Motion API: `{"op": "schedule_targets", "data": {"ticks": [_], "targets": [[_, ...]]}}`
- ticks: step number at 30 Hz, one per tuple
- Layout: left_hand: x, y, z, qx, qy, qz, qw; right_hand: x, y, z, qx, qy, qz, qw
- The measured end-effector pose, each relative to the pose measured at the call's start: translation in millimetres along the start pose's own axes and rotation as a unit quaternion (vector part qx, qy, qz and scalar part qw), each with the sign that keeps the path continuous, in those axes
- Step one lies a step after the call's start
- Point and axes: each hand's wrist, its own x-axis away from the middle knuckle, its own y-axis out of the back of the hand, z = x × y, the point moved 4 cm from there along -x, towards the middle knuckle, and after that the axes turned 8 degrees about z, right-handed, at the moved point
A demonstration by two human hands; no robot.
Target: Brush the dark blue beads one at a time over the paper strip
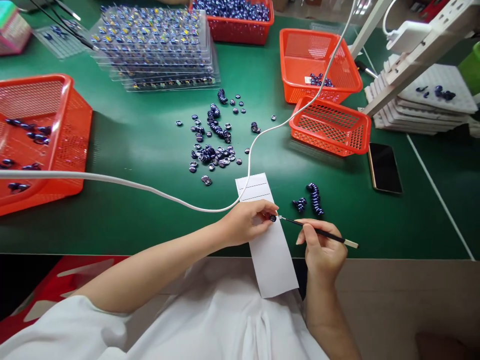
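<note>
My left hand (251,220) pinches a small dark shiny piece (273,218) between thumb and fingertips, above a white paper strip (272,260) that overhangs the table's front edge. In my right hand (324,245) is a thin black brush (326,233) with a pale rear end. Its white tip meets or nearly meets the dark piece; I cannot tell if they touch. Two stacked rows of dark blue glossy pieces (315,200) lie just beyond my right hand. Farther off, a loose pile of similar pieces (213,156) is spread over the green table (150,145).
A white cable (180,201) crosses the table in front of my left hand. Red baskets stand left (78,145), back (240,30) and right (330,125). Stacked clear trays (168,75) hold many pieces. A phone (385,168) and white foam sheets (420,112) lie right, near a metal post (412,65).
</note>
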Motion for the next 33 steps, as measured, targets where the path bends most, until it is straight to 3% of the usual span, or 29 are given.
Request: {"op": "schedule_targets", "data": {"ticks": [10,22,27,33], "targets": [[0.6,0.9,6.8,0.060,0.027,0.020,0.998,0.4,-3.3,3.8,0.039,0.006,0.022,0.999],[-1.0,4.2,1.4,0.033,0.047,0.004,0.998,-3.6,1.7,-0.4,-0.031,0.005,-0.028,0.999],[0.8,0.5,7.1,0.016,0.066,-0.006,0.998,-4.6,1.9,0.2,-0.036,-0.010,-0.014,0.999],[0.3,1.3,-1.3,0.057,0.030,0.044,0.997,-4.6,-5.7,1.7,-0.130,-0.016,0.045,0.990]]}}
